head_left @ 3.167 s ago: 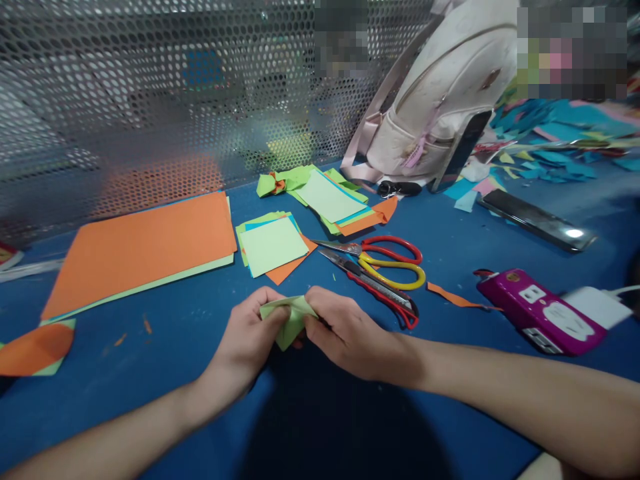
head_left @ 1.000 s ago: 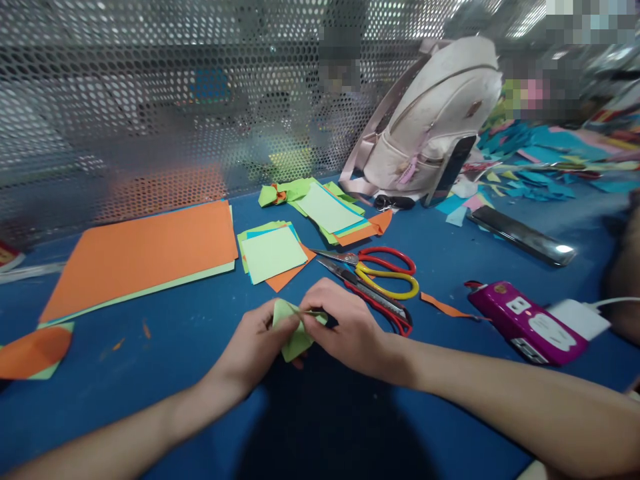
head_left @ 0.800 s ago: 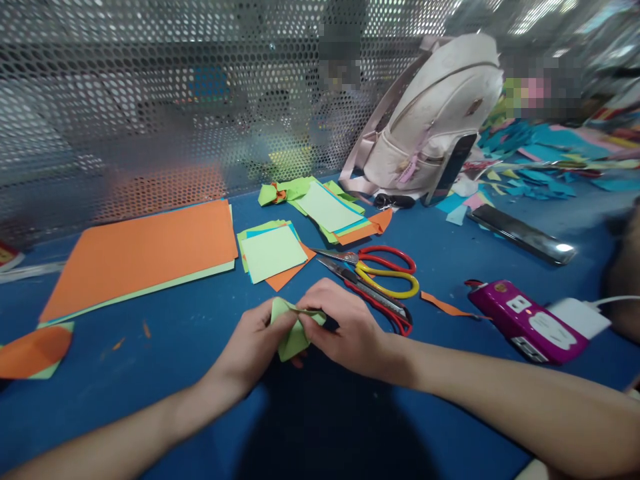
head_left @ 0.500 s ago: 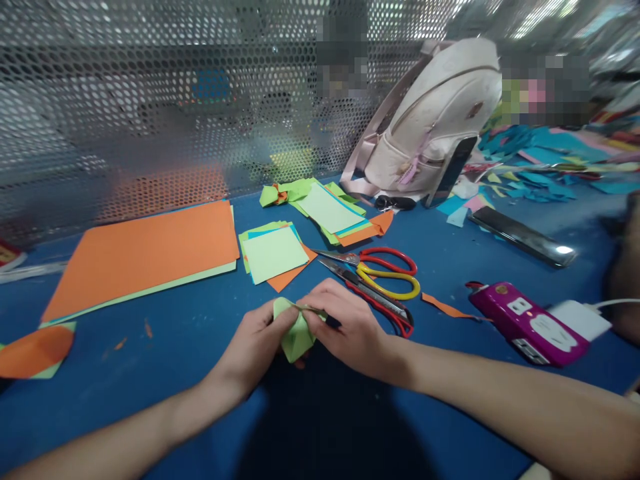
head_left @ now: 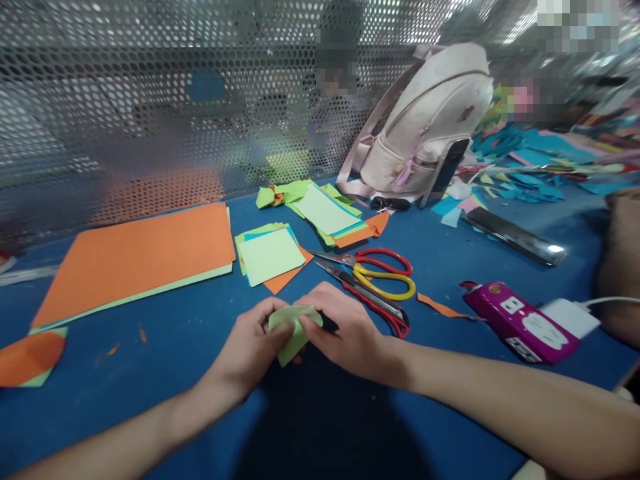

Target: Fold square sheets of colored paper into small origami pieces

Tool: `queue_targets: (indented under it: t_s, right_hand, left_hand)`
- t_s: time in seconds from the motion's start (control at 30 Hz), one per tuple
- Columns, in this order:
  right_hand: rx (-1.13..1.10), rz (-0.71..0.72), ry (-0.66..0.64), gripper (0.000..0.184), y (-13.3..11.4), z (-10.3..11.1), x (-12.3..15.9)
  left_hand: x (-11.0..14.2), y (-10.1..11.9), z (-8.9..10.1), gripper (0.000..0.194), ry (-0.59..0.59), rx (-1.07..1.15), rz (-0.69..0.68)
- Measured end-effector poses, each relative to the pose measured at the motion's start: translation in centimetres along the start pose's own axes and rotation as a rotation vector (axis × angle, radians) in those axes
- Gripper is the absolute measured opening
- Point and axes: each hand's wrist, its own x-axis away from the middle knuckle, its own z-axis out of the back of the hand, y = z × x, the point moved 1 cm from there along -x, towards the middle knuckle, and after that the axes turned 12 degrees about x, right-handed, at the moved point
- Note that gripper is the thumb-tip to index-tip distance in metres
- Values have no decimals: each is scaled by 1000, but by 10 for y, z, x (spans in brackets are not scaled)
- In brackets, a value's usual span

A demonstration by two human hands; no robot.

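Observation:
A small piece of light green paper (head_left: 293, 342) is pinched between both hands above the blue table. My left hand (head_left: 257, 339) grips its left side, thumb on top. My right hand (head_left: 343, 330) closes on its right side with thumb and fingers; some fingertips are hidden beneath the paper. Just beyond lie scissors (head_left: 385, 273) with one red and one yellow handle, beside a red utility knife (head_left: 380, 303) with its blade out. A stack of green, blue and orange paper squares (head_left: 273, 257) sits in front of my hands.
Large orange sheets (head_left: 140, 253) lie at the left, and more cut paper (head_left: 333, 212) behind the squares. A pale backpack (head_left: 430, 120) leans on the perforated metal screen (head_left: 150, 133). At right are a purple device (head_left: 525, 323), a black phone (head_left: 515, 237) and a person's arm (head_left: 620, 260).
The green paper has been turned and opened between my fingers, so a flatter face and broader upper edge now show. Both hands keep hold of it. The view has shifted slightly.

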Motion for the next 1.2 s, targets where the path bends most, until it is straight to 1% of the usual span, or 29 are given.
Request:
queue_targets:
  t_s: [0.1, 0.27, 0.43, 0.53, 0.63, 0.73, 0.87, 1.0, 1.2]
  right_hand:
    - [-9, 12, -3, 10, -1, 1, 0]
    - [36, -67, 54, 8, 0, 1, 3]
    - [37, -76, 76, 16, 2, -1, 3]
    - [27, -58, 71, 18, 2, -2, 2]
    - [17, 7, 41, 18, 2, -1, 2]
    - [23, 69, 26, 20, 1, -1, 2]
    - [30, 104, 22, 22, -1, 1, 2]
    - [39, 119, -9, 18, -3, 3, 0]
    - [67, 91, -44, 16, -4, 2, 0]
  left_hand:
    - [0, 0, 2, 20, -10, 20, -8]
    - [2, 0, 2, 20, -9, 13, 13]
    - [2, 1, 0, 20, 0, -26, 7]
    - [1, 0, -1, 20, 13, -31, 6]
    - [0, 0, -2, 18, 14, -23, 16]
    - [1, 1, -2, 12, 19, -14, 15]
    - [2, 2, -1, 8, 10, 7, -11]
    - [0, 3, -1, 12, 16, 1, -29]
    - [0, 1, 2, 3, 36, -31, -59]
